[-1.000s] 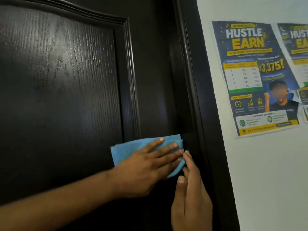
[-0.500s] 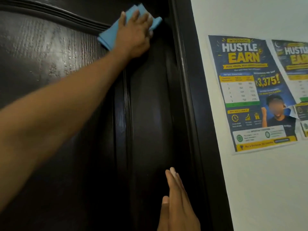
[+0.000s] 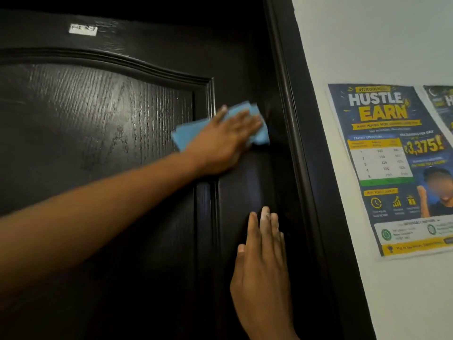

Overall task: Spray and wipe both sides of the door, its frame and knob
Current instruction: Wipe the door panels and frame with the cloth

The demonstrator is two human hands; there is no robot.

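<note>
A dark wood-grain door (image 3: 103, 143) with a raised panel fills the left of the head view. Its dark frame (image 3: 297, 153) runs down beside it. My left hand (image 3: 225, 141) presses a folded blue cloth (image 3: 259, 133) flat against the door's right stile, fingers straight. My right hand (image 3: 262, 268) rests flat on the same stile lower down, fingers straight and pointing up. No knob or spray bottle is in view.
A white wall (image 3: 367, 45) lies right of the frame with a blue and yellow poster (image 3: 392, 165) and the edge of a second poster (image 3: 441, 104). A small white label (image 3: 83, 29) sits near the door's top.
My left hand swept the cloth up the stile from low to the door's top, and has now come back down to mid height. My right hand stayed flat lower down.
</note>
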